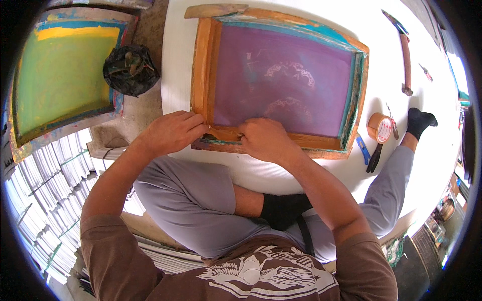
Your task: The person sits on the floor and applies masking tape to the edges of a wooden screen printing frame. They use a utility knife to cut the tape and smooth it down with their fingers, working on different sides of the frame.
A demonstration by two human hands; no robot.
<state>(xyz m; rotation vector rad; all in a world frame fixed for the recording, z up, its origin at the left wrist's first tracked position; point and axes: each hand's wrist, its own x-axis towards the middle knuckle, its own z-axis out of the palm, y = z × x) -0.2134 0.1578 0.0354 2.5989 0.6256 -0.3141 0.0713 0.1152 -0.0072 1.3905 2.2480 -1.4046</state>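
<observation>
A wooden screen-printing frame (pixel 205 65) lies before me, its purple mesh (pixel 281 75) marked with pale ornamental arcs. Shiny brown tape (pixel 221 133) runs along the near inner edge by the left corner, between my two hands. My left hand (pixel 173 131) is at that corner, fingertips pinched on the tape. Several inches to the right, my right hand (pixel 268 140) bears on the near rail with its fingers curled in; they appear to grip the tape's other end, though the knuckles partly hide it.
Right of the frame lie a tape roll (pixel 380 127), a blue cutter (pixel 362 148), a black-handled tool (pixel 374 158) and a hammer (pixel 405 60). A black plastic bag (pixel 131 70) sits beside a second, yellow-green screen (pixel 65 80) at left. My socked foot (pixel 420 122) rests at far right.
</observation>
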